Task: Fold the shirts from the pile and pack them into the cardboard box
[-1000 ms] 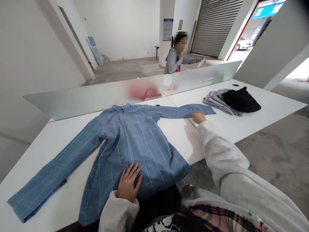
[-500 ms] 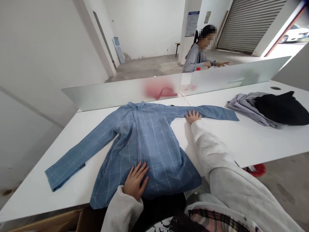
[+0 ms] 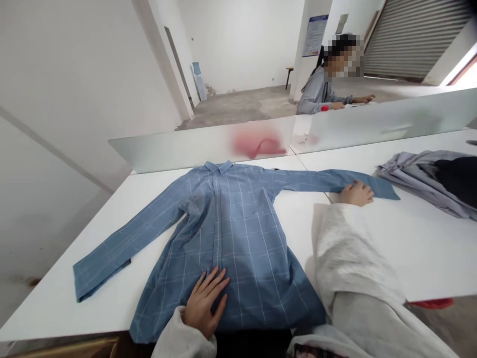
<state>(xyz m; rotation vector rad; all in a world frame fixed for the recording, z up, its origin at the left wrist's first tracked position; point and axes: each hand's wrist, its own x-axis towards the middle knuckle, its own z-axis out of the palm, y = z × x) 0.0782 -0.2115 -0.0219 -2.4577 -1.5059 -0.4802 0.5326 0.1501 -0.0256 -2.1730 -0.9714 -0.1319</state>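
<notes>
A blue checked long-sleeved shirt (image 3: 246, 223) lies front side up on the white table (image 3: 298, 209), its collar toward the divider and its hem at the near edge. One sleeve slants down to the left; the other stretches out to the right. My left hand (image 3: 206, 301) rests flat on the lower front of the shirt, beside the button strip, fingers spread. Over on the right sleeve, near the cuff, my right hand (image 3: 357, 193) lies palm down with its fingers slightly bent and apart.
Grey and black clothes (image 3: 439, 179) are heaped at the right, close to the cuff. A frosted divider (image 3: 167, 149) runs along the table's back, with a red blurred shape behind it. Beyond it sits a person in a grey top (image 3: 316, 92). A cardboard box (image 3: 93, 348) stands below the near left edge.
My right hand has slid along the right sleeve from its middle toward the cuff. My left hand stays on the shirt's lower front. The view has turned slightly.
</notes>
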